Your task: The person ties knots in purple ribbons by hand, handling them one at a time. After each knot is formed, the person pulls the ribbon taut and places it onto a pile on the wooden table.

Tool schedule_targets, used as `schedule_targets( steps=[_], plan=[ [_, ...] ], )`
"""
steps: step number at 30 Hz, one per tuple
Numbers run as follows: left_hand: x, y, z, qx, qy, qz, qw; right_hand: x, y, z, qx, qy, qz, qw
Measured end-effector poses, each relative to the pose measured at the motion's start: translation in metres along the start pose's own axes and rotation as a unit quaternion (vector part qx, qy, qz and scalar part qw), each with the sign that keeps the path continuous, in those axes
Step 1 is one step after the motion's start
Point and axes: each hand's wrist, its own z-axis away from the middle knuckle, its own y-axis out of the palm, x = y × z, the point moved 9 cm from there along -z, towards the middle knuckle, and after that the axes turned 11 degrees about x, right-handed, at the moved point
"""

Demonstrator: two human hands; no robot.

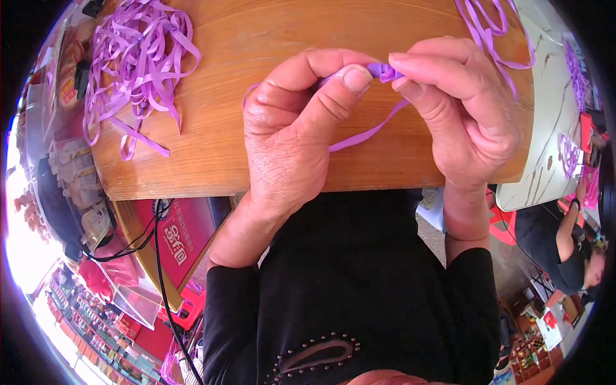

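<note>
Both hands meet over a wooden table point(269, 38) and pinch one purple ribbon strip point(363, 136). My left hand point(292, 131) grips it between thumb and forefinger. My right hand point(459, 106) holds the folded, bunched end point(384, 70) with its fingertips. The strip's loose tail curves down under the hands across the wood. The part inside the left hand is hidden.
A tangled heap of purple ribbon strips point(138, 61) lies at the table's far left, and more strips point(491, 29) trail at the far right. A second pale table point(552, 128) stands to the right, with another person point(568, 247) beside it. Black cables point(157, 256) hang below the table edge.
</note>
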Motion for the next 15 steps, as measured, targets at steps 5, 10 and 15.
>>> schedule_targets(
  steps=[5, 10, 15],
  plan=[
    [0.002, -0.002, 0.001, -0.006, -0.021, -0.007, 1.000, -0.001, 0.000, 0.001, -0.008, 0.014, 0.006, 1.000],
    [-0.001, -0.004, 0.000, 0.008, 0.007, -0.070, 0.998, 0.000, 0.002, 0.001, 0.000, 0.015, 0.029, 0.999],
    [-0.011, -0.004, 0.001, -0.004, 0.014, -0.200, 0.980, 0.002, 0.006, 0.002, 0.011, 0.012, 0.062, 0.998]
  ],
)
